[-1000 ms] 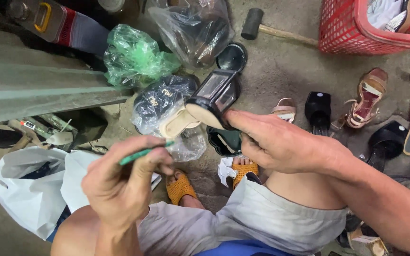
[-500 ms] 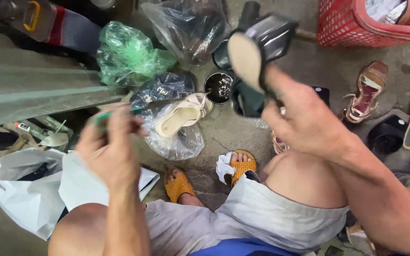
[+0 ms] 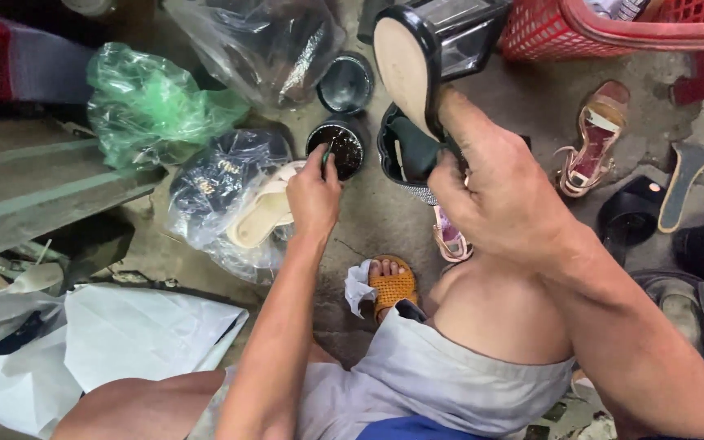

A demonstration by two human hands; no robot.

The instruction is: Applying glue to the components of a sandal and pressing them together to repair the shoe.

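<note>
Black and glossy, the block-heeled shoe [image 3: 421,61] sits raised in our right hand [image 3: 503,200], sole turned toward us, its pale tan underside facing the camera. The right grip is closed around the shoe's front part, fingers wrapped behind it, thumb along the edge of the sole.

Our left hand [image 3: 314,195] reaches out to the small dark tin [image 3: 340,148] on the concrete floor [image 3: 385,224], its fingertips pressed together on a thin green-handled brush [image 3: 327,153] whose tip dips into the tin's dark contents. A second round tin or lid [image 3: 345,83] lies just beyond it.

We judge the step in hand to be loading the brush, with the sole waiting bare. The next move seems to call for lifting the brush cleanly and bringing it to the tan sole without dripping, while the right hand keeps the shoe tilted and steady.

Beside the tins lie a clear bag holding a pale sandal [image 3: 242,208], a green plastic bag [image 3: 152,106] and a red basket [image 3: 613,28].
</note>
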